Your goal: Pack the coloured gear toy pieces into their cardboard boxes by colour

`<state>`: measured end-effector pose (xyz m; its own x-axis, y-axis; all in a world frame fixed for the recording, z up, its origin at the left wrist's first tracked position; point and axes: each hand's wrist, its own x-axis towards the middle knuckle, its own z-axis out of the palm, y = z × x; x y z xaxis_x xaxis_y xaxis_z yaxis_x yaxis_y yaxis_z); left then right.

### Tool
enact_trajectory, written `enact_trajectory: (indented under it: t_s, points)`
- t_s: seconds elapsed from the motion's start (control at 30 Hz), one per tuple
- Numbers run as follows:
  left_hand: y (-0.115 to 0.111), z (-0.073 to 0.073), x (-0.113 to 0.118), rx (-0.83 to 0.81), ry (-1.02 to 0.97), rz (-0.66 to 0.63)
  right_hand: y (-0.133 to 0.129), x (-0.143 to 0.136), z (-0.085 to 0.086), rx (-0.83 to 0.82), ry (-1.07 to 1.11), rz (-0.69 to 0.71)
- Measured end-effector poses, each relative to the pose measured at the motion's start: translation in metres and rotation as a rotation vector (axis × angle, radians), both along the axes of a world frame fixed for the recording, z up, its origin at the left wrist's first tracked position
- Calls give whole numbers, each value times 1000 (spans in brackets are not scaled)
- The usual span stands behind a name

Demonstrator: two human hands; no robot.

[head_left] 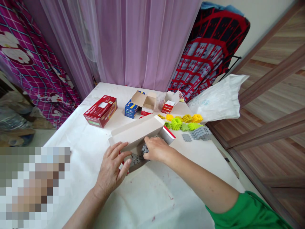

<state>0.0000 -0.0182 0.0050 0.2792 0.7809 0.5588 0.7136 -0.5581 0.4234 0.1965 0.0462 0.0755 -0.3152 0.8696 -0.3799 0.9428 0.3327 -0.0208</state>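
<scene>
An open cardboard box [140, 129] with a pale inside and red edges lies slantwise on the table, its long lid folded back. Grey interlocking plastic pieces [135, 159] lie in its bottom. At the box's left end is my left hand [112, 165], its slightly bent fingers and thumb over the rim, holding that end. My right hand [156, 149] reaches inside, fingers closed around some grey interlocking pieces [144, 148]; how many is hidden. Right of the box, more grey pieces [201, 133] lie stacked, with a single grey piece [186, 137] beside them.
Rows of green pieces [176, 123] and yellow pieces [197, 118] lie behind the grey stack. Farther back stand a closed red box [101, 109], a blue box [131, 108] and small open boxes [167, 107]. A white bag [216, 98] sits at the table's right edge.
</scene>
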Motion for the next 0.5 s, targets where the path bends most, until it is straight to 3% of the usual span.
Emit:
enact_trajectory:
  t_s: [0.13, 0.3, 0.4, 0.5]
  points:
    - [0, 0, 0, 6, 1, -6, -1, 0, 4, 0, -22, -6]
    - [-1, 0, 1, 6, 9, -8, 4, 15, 28, 35, 4, 7]
    - [-1, 1, 1, 2, 11, -6, 10, 25, 39, 1, 20, 98]
    - [-1, 0, 0, 2, 16, -8, 12, 26, 37, -49, 40, 223]
